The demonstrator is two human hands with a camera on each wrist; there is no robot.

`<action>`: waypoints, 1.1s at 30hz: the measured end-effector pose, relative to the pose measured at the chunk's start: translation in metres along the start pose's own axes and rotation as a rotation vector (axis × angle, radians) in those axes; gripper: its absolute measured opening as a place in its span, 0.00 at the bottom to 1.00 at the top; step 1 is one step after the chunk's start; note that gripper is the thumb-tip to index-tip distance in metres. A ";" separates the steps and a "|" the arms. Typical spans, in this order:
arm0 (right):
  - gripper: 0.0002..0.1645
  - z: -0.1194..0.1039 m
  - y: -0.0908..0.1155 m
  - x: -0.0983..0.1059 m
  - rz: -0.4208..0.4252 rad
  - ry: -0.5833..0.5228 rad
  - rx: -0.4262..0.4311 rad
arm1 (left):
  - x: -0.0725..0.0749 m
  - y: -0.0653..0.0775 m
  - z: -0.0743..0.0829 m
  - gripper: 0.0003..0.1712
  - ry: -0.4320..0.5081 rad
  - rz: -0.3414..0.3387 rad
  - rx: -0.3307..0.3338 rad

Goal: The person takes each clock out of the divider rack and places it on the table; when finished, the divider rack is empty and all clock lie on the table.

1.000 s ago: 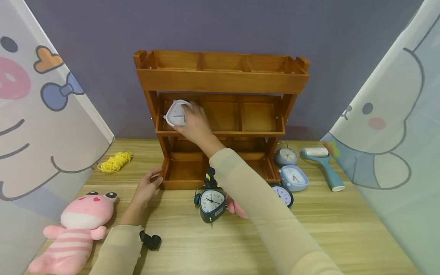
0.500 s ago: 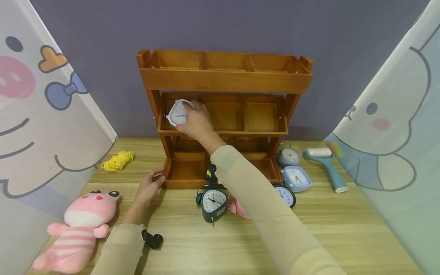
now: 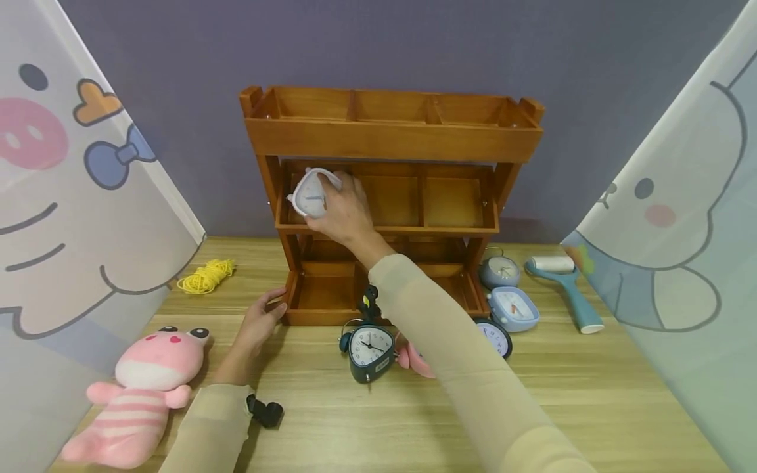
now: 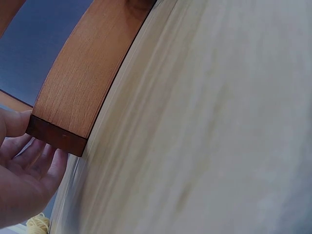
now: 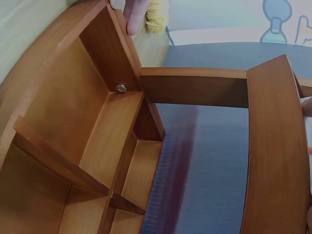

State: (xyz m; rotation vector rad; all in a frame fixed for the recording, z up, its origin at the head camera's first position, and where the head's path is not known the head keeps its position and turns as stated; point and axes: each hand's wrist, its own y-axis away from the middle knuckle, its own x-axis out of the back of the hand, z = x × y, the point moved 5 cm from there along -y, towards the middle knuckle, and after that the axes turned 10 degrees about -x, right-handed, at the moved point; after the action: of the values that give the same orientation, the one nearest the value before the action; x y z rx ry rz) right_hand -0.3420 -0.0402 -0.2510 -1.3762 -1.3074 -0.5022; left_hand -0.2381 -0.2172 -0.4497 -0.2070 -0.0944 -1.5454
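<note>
My right hand (image 3: 345,209) grips a white alarm clock (image 3: 312,195) with rounded corners. Thumb and fingers lie on its right side, covering part of the dial. The clock sits tilted at the left compartment of the middle tier of a brown wooden shelf (image 3: 390,141). In the right wrist view only bits of that hand show at the right edge, behind a tier's board. My left hand (image 3: 260,322) touches the left end of the bottom tier. The left wrist view has its thumb and fingers (image 4: 53,170) against the end of the wooden board (image 4: 87,78).
In front of the shelf stand a dark triangular alarm clock (image 3: 370,351) and a pink clock (image 3: 418,361), partly behind my sleeve. Right of it are a round dark clock (image 3: 497,336), a blue clock (image 3: 514,309), a grey-blue clock (image 3: 500,271) and a lint roller (image 3: 570,286). Yellow cord (image 3: 207,276) and a pink plush frog (image 3: 150,387) lie left.
The whole head view has shifted a little to the right. My right hand keeps its grip while the white clock has moved and tilted slightly. My left hand stays at the shelf's end.
</note>
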 end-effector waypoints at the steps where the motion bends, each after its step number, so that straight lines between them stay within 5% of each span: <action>1: 0.51 0.001 0.000 0.001 0.011 -0.010 0.005 | 0.000 -0.001 -0.001 0.27 -0.001 0.000 0.001; 16: 0.50 0.004 0.013 0.020 0.180 -0.117 0.103 | -0.001 -0.001 -0.002 0.27 -0.020 0.000 0.001; 23: 0.51 0.012 0.027 0.026 0.164 -0.228 0.085 | 0.000 -0.001 -0.001 0.27 -0.015 0.002 -0.002; 33: 0.49 0.017 0.063 0.038 0.139 -0.400 0.194 | 0.000 -0.001 -0.001 0.28 -0.019 0.003 0.000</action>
State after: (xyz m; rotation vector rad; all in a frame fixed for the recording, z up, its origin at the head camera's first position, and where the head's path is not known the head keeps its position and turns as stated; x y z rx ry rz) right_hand -0.2816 0.0053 -0.2493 -1.4351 -1.5203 -0.0003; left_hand -0.2393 -0.2173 -0.4503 -0.2222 -0.1092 -1.5405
